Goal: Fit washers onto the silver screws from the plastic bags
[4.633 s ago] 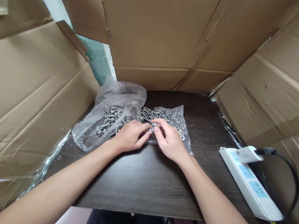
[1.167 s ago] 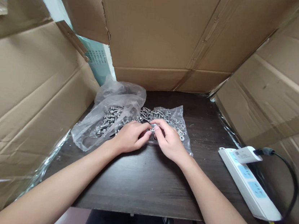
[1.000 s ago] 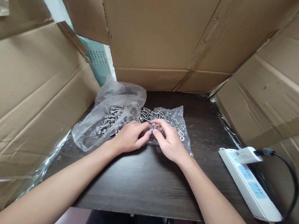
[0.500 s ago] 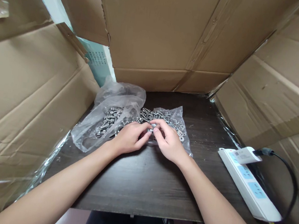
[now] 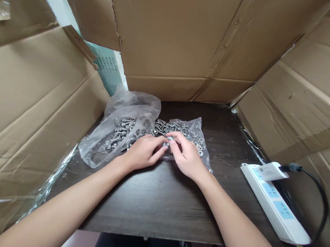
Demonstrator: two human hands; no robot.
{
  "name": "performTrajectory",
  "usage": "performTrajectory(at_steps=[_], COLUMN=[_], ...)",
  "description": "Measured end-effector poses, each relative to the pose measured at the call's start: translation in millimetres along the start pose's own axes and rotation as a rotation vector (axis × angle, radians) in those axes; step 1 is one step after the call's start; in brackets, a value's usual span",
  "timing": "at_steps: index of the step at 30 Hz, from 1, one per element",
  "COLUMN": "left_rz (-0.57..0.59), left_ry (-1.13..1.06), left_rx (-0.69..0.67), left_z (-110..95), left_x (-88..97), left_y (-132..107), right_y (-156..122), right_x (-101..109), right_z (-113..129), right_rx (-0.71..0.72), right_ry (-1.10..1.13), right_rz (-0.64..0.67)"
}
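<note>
My left hand (image 5: 142, 152) and my right hand (image 5: 186, 155) meet fingertip to fingertip over a dark wooden table (image 5: 159, 195). Both pinch one small metal piece (image 5: 167, 142), which looks like a screw with a nut or washer; it is too small to name surely. Behind the hands lies a clear plastic bag (image 5: 122, 128) holding a heap of metal screws (image 5: 120, 131). A second clear bag (image 5: 197, 137) at the right holds several washers and more small metal parts.
Cardboard sheets (image 5: 27, 94) wall the table at the left, back (image 5: 176, 32) and right (image 5: 307, 89). A white power strip (image 5: 275, 203) with a plugged black cable (image 5: 324, 199) lies at the table's right edge. Clear film (image 5: 53, 178) runs along the left edge.
Almost nothing differs: both hands stay pinched together at the same spot, with only slight finger shifts on the small metal piece.
</note>
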State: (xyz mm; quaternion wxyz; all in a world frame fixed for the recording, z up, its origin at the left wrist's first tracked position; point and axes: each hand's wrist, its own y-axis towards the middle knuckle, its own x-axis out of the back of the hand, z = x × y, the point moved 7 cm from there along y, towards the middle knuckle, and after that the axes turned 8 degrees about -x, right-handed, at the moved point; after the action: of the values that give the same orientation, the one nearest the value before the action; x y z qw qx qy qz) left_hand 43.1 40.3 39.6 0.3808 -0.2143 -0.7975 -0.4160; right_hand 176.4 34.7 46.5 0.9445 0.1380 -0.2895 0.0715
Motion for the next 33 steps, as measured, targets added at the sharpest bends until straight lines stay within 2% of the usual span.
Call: performTrajectory(at_steps=[9, 15, 21, 27, 33], left_rz=[-0.006, 0.006, -0.012, 0.003, -0.002], left_ry=[0.014, 0.018, 0.030, 0.018, 0.041], left_rx=[-0.004, -0.019, -0.012, -0.022, -0.007], left_z=[0.5, -1.5, 0.2, -0.9, 0.9], left_x=[0.0, -0.7, 0.2, -1.3, -0.8], left_y=[-0.3, 0.5, 0.0, -0.2, -0.2], right_y=[0.3, 1.1, 0.2, 1.1, 0.5], right_x=[1.7, -0.1, -1.0, -2.0, 0.8], right_z=[0.7, -3.3, -1.9, -4.0, -1.5], right_rx=[0.017, -0.032, 0.008, -0.044, 0.011], right_ry=[-0.005, -0.025, 0.011, -0.009, 0.011], right_rz=[-0.016, 0.004, 0.020, 0.036, 0.003])
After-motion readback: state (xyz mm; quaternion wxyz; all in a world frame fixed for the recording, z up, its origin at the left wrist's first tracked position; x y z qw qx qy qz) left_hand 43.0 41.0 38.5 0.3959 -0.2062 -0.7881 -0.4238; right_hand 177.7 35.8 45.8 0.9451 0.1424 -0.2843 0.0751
